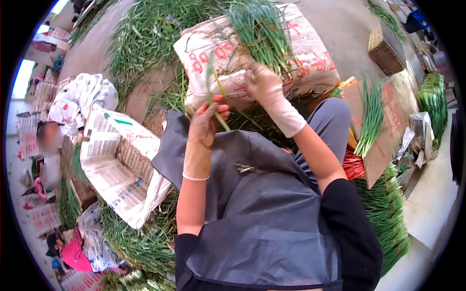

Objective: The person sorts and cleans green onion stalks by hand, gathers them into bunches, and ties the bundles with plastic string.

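My left hand (206,121), in a thin pale glove, is closed on a green onion (209,82) with a yellowing leaf, held above my dark apron (262,194). My right hand (264,87), also gloved, has its fingers curled in at the near edge of a stuffed white sack (315,53) with red print. What those fingers hold, if anything, I cannot make out. Just beyond it, a loose pile of green onions (259,31) lies on the sack, roots toward me. Bits of green leaf (243,168) rest on the apron.
Heaped green leaves (145,36) cover the floor beyond the sack. To my left is an open white woven bag (131,165). At right, trimmed green onions (371,119) lie on cardboard (388,131), above stacked bundles (386,218). Another person (77,250) is at lower left.
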The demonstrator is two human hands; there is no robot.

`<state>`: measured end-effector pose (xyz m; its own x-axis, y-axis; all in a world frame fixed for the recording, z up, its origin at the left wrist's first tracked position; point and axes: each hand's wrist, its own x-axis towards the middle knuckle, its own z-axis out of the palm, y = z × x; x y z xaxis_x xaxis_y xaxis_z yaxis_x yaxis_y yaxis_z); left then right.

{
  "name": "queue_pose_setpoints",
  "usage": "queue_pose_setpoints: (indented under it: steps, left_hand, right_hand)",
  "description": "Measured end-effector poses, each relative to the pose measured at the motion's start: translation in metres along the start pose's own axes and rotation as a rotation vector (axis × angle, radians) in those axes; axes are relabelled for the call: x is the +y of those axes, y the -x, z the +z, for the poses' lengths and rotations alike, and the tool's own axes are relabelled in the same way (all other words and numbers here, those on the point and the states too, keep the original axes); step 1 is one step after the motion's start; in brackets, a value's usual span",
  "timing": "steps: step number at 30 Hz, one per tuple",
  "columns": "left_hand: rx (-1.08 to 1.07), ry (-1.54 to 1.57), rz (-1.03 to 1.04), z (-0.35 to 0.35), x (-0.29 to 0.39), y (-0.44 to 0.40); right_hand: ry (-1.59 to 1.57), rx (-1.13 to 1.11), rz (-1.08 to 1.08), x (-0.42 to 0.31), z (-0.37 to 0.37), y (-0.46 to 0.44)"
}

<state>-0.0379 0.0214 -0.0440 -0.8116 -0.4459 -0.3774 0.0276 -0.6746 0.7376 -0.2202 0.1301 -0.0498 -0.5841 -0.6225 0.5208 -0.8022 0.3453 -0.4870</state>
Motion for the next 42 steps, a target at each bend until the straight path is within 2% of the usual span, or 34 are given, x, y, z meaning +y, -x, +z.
queue_pose_setpoints:
  steps: [1,3,5,6,8,11,12,13,15,16,17,19,21,23,25,27,29,31,32,35,36,38,39,41,42]
  left_hand:
    - [0.058,0.076,0.03,0.0,0.004,0.003]
    - [0.072,0.063,0.088,-0.005,0.015,0.007]
    - [0.108,0.065,0.103,-0.003,0.018,0.008]
    - [0.179,0.068,0.086,0.0,0.018,0.008]
    - [0.266,0.118,0.069,0.004,0.012,0.007]
    - [0.26,0.251,-0.012,-0.007,-0.002,0.003]
    - [0.265,0.255,-0.017,-0.011,-0.009,0.0]
    - [0.247,0.29,-0.029,-0.014,-0.015,-0.004]
    - [0.22,0.361,-0.033,-0.019,-0.019,-0.012]
    - [0.211,0.394,0.016,-0.019,-0.023,-0.013]
    - [0.245,0.34,0.053,-0.015,-0.024,-0.011]
    - [0.302,0.405,0.058,0.0,-0.02,-0.005]
    - [0.279,0.414,0.053,0.005,-0.025,-0.006]
    - [0.24,0.425,0.037,0.009,-0.031,-0.008]
    - [0.239,0.352,0.026,0.011,-0.041,-0.007]
    - [0.261,0.236,0.066,0.015,-0.043,-0.004]
    - [0.389,-0.169,0.174,0.008,-0.043,-0.003]
    - [0.388,-0.199,0.231,0.005,-0.046,-0.002]
    - [0.373,-0.171,0.221,0.006,-0.044,0.0]
    - [0.324,-0.105,0.182,0.013,-0.034,0.003]
    - [0.231,-0.028,0.086,0.017,-0.029,0.006]
    - [0.067,0.06,-0.067,0.02,-0.028,0.006]
    - [0.052,0.063,-0.075,0.013,-0.031,0.004]
    - [-0.018,0.1,-0.042,-0.004,-0.035,-0.001]
    - [0.043,0.218,-0.04,0.003,-0.026,0.002]
  right_hand:
    - [0.064,0.213,0.045,0.026,0.008,-0.009]
    - [0.622,0.055,0.41,0.053,0.001,-0.032]
    - [0.529,-0.211,0.752,0.097,0.009,-0.049]
    - [0.423,-0.238,0.775,0.118,0.013,-0.052]
    - [0.242,-0.196,0.742,0.117,0.003,-0.061]
    - [0.235,-0.097,0.751,0.116,-0.004,-0.067]
    - [0.402,0.053,0.622,0.119,0.002,-0.062]
    - [0.403,0.043,0.623,0.122,0.004,-0.059]
    - [0.417,-0.296,0.745,0.125,0.007,-0.062]
    - [0.345,-0.345,0.724,0.127,0.004,-0.066]
    - [0.3,-0.289,0.711,0.106,-0.006,-0.066]
    - [0.553,-0.056,0.411,0.052,-0.02,-0.055]
    - [-0.037,-0.183,0.42,-0.007,-0.028,-0.028]
    - [-0.589,-0.507,0.344,-0.03,-0.006,0.011]
    - [-1.14,-0.636,0.752,-0.048,0.005,0.026]
    - [-1.163,-0.574,0.777,-0.047,0.01,0.031]
    - [-1.193,-0.518,0.796,-0.048,0.012,0.032]
    - [-1.274,-0.414,0.741,-0.051,0.006,0.031]
    - [-1.301,-0.423,0.812,-0.048,0.008,0.026]
    - [-1.27,-0.434,0.82,-0.041,-0.002,0.019]
    - [-1.268,-0.431,0.821,-0.043,-0.004,0.019]
    - [-1.118,-0.539,0.682,-0.045,-0.01,0.02]
    - [-0.955,-0.562,0.403,-0.04,-0.002,0.026]
    - [-0.613,-0.546,0.241,-0.022,0.003,0.021]
    - [-0.253,-0.405,0.31,-0.016,-0.003,0.009]
